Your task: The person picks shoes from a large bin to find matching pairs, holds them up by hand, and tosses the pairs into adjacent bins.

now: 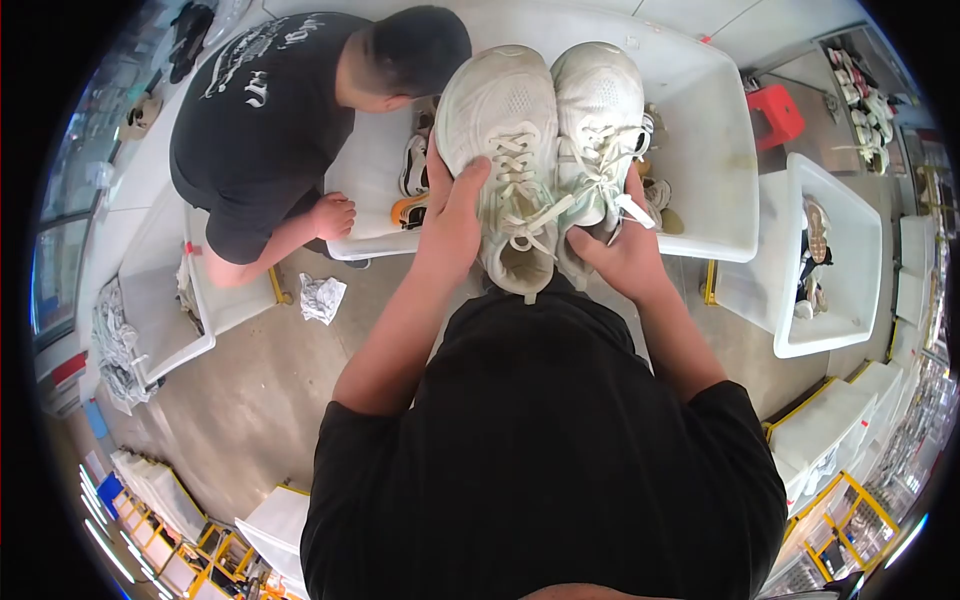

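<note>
Two pale, off-white lace-up sneakers are held up side by side in front of me, toes pointing away. My left hand point(455, 205) is closed around the outer side of the left sneaker point(505, 120), thumb near its laces. Around the heel end of the right sneaker point(600, 95), my right hand point(622, 245) is closed, its thumb by the shoe's opening. The laces on both are tied, and a small white tag point(636, 212) hangs by the right one. Behind them is a large white bin point(700, 150) with more shoes inside, partly hidden by the pair.
A co-worker point(270, 120) in a black shirt leans over the bin at the left. Another white bin point(830, 335) with shoes stands at the right, near a red stool point(775, 117). Crumpled paper point(322, 299) lies on the floor point(270, 390).
</note>
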`<state>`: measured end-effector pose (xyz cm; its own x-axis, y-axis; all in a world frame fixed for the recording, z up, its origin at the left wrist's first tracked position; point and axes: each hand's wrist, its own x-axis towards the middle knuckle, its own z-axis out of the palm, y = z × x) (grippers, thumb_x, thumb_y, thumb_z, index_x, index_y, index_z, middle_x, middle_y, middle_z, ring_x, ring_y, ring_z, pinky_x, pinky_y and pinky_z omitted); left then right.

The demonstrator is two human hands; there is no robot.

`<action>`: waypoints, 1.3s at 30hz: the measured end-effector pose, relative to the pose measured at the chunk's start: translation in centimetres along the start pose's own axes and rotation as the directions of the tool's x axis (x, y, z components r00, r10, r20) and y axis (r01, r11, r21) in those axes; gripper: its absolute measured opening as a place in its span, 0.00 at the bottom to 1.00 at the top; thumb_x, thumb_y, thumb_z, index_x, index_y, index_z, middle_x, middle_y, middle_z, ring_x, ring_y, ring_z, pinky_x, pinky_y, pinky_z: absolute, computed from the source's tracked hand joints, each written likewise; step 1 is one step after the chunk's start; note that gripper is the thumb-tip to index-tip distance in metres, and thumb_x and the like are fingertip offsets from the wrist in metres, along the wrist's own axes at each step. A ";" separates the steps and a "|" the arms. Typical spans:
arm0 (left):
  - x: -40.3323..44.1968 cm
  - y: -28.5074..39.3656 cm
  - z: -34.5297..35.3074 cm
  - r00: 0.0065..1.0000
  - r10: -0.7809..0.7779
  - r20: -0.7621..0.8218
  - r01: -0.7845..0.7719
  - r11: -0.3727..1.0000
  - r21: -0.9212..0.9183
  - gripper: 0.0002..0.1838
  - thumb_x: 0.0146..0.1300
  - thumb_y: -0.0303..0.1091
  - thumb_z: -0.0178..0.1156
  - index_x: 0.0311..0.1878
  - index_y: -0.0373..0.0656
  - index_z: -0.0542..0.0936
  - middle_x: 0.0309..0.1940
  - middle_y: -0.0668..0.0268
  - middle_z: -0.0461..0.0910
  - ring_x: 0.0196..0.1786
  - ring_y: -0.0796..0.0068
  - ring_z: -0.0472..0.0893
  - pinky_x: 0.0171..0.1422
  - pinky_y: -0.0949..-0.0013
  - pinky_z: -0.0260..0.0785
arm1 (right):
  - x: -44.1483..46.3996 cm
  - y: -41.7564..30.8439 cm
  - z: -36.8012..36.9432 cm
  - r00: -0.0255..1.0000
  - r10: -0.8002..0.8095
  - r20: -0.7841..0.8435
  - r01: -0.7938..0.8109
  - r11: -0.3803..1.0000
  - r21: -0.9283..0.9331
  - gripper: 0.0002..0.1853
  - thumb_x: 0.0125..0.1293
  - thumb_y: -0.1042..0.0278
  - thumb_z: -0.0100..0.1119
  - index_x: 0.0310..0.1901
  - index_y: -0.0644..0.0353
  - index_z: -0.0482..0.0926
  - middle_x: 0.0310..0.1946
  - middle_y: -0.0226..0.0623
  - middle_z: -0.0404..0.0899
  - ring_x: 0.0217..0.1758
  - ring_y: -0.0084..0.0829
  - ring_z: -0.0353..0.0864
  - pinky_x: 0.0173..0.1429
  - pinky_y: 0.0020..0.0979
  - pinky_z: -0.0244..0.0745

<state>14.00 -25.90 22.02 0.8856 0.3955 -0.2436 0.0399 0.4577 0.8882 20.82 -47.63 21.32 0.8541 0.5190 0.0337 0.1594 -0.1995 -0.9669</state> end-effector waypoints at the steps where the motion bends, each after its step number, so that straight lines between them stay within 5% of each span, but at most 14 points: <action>1: -0.4 0.3 0.6 1.000 -0.013 0.016 0.014 1.000 -0.024 0.40 0.76 0.36 0.53 0.84 0.41 0.47 0.77 0.55 0.63 0.77 0.63 0.66 0.80 0.62 0.59 | -0.4 0.4 -0.1 1.000 0.000 -0.012 0.000 1.000 -0.002 0.60 0.52 0.61 0.81 0.81 0.69 0.52 0.73 0.51 0.68 0.77 0.39 0.66 0.79 0.38 0.62; 7: -1.3 0.4 2.2 0.974 -0.065 0.219 0.070 0.998 -0.012 0.40 0.75 0.34 0.52 0.85 0.41 0.45 0.79 0.55 0.60 0.80 0.62 0.62 0.83 0.61 0.53 | -1.4 0.9 -0.7 0.994 -0.060 -0.088 0.046 0.988 -0.149 0.68 0.49 0.66 0.80 0.83 0.69 0.39 0.75 0.51 0.64 0.78 0.39 0.65 0.80 0.37 0.61; 9: -1.4 0.1 2.5 0.946 -0.127 0.298 0.149 0.987 -0.052 0.43 0.74 0.28 0.53 0.85 0.41 0.42 0.80 0.55 0.57 0.81 0.63 0.61 0.84 0.60 0.52 | -1.9 2.1 -0.3 0.988 0.025 -0.151 -0.033 0.998 -0.046 0.64 0.50 0.67 0.79 0.83 0.67 0.43 0.73 0.49 0.67 0.76 0.38 0.67 0.79 0.37 0.63; 12: -1.0 -0.8 2.9 0.891 -0.040 0.452 -0.030 0.989 0.147 0.49 0.69 0.25 0.58 0.85 0.40 0.39 0.80 0.54 0.58 0.81 0.61 0.61 0.84 0.58 0.52 | -1.8 3.9 -0.9 0.976 0.003 -0.217 0.012 0.997 0.070 0.46 0.64 0.70 0.71 0.79 0.65 0.55 0.64 0.40 0.77 0.66 0.30 0.75 0.72 0.35 0.69; 14: -0.8 -1.9 3.1 0.807 0.126 0.577 -0.318 0.916 0.245 0.55 0.64 0.25 0.66 0.85 0.38 0.40 0.80 0.54 0.58 0.80 0.61 0.62 0.84 0.56 0.54 | -1.8 3.8 -1.3 0.964 0.076 -0.255 -0.036 0.986 0.160 0.43 0.66 0.71 0.69 0.78 0.65 0.57 0.64 0.41 0.77 0.66 0.30 0.75 0.72 0.35 0.69; 16: -1.0 -2.9 3.9 0.789 0.115 0.603 -0.330 0.908 0.258 0.55 0.63 0.28 0.69 0.86 0.38 0.42 0.79 0.53 0.60 0.79 0.61 0.64 0.82 0.57 0.57 | -2.1 5.2 -2.0 0.944 0.158 -0.290 -0.084 0.965 0.250 0.32 0.71 0.71 0.63 0.75 0.66 0.65 0.64 0.42 0.78 0.65 0.31 0.78 0.69 0.35 0.73; 17: -1.2 -3.3 4.4 0.778 0.113 0.618 -0.346 0.898 0.272 0.56 0.62 0.31 0.72 0.86 0.38 0.45 0.78 0.53 0.62 0.77 0.61 0.67 0.81 0.57 0.60 | -2.4 6.3 -2.6 0.939 0.163 -0.304 -0.086 0.964 0.253 0.32 0.71 0.71 0.63 0.75 0.66 0.65 0.64 0.42 0.78 0.65 0.31 0.78 0.69 0.35 0.73; 19: -1.5 -3.7 5.2 0.786 0.033 0.617 -0.274 0.913 0.301 0.55 0.62 0.33 0.74 0.85 0.38 0.49 0.77 0.53 0.65 0.76 0.62 0.70 0.79 0.58 0.62 | -2.9 7.0 -3.6 0.909 0.399 -0.118 -0.231 0.719 0.656 0.35 0.68 0.71 0.65 0.75 0.68 0.64 0.66 0.42 0.77 0.66 0.33 0.78 0.69 0.36 0.75; 27: -1.1 -5.3 5.6 0.734 -0.042 0.678 -0.292 0.882 0.370 0.49 0.64 0.35 0.75 0.83 0.38 0.58 0.75 0.53 0.70 0.73 0.63 0.74 0.75 0.59 0.68 | -5.5 9.6 -3.8 0.905 0.392 -0.163 -0.132 0.625 0.770 0.32 0.73 0.59 0.62 0.73 0.67 0.69 0.64 0.44 0.81 0.64 0.37 0.83 0.68 0.38 0.78; 28: -0.8 -5.8 5.1 0.745 -0.066 0.664 -0.287 0.867 0.408 0.47 0.65 0.34 0.73 0.82 0.39 0.59 0.76 0.54 0.70 0.73 0.63 0.74 0.75 0.60 0.68 | -5.9 10.3 -3.8 0.901 0.394 -0.183 -0.121 0.631 0.766 0.32 0.73 0.59 0.62 0.73 0.67 0.69 0.64 0.44 0.81 0.64 0.37 0.83 0.68 0.38 0.78; 31: 0.8 -7.8 3.5 0.780 -0.186 0.598 -0.149 0.872 0.467 0.39 0.70 0.31 0.67 0.81 0.41 0.62 0.77 0.57 0.70 0.74 0.61 0.73 0.75 0.59 0.68 | -8.3 14.7 -3.5 0.807 0.590 -0.031 -0.190 0.308 0.932 0.29 0.78 0.50 0.56 0.72 0.59 0.73 0.63 0.41 0.83 0.64 0.37 0.84 0.69 0.42 0.79; 32: 1.4 -9.1 2.2 0.804 -0.231 0.547 -0.083 0.869 0.489 0.37 0.73 0.32 0.64 0.81 0.41 0.62 0.76 0.55 0.70 0.73 0.60 0.73 0.76 0.59 0.67 | -8.8 14.7 -3.6 0.635 0.770 0.067 -0.205 0.084 0.975 0.24 0.79 0.54 0.53 0.68 0.58 0.77 0.61 0.41 0.85 0.62 0.40 0.85 0.68 0.44 0.80; 35: 3.0 -14.1 -3.7 0.876 -0.310 0.371 0.079 0.849 0.522 0.32 0.76 0.32 0.60 0.79 0.40 0.64 0.73 0.53 0.73 0.71 0.63 0.74 0.76 0.62 0.65 | -10.8 16.9 -4.5 0.688 0.724 -0.054 -0.120 0.186 0.975 0.29 0.80 0.41 0.49 0.69 0.53 0.77 0.63 0.38 0.84 0.65 0.39 0.83 0.70 0.48 0.77; 39: 2.1 -18.1 -10.3 0.889 -0.412 0.200 0.217 0.764 0.608 0.29 0.77 0.35 0.59 0.77 0.38 0.68 0.67 0.55 0.78 0.68 0.67 0.77 0.72 0.63 0.68 | -12.9 16.6 -9.7 0.472 0.881 -0.031 -0.026 0.049 0.998 0.35 0.75 0.28 0.45 0.70 0.44 0.77 0.69 0.33 0.79 0.72 0.43 0.77 0.76 0.59 0.68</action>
<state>10.39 -25.16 1.47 0.8632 0.0034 -0.5048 0.5043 -0.0488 0.8621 17.24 -65.70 7.29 0.5590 0.0440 -0.8280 -0.5091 0.8065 -0.3008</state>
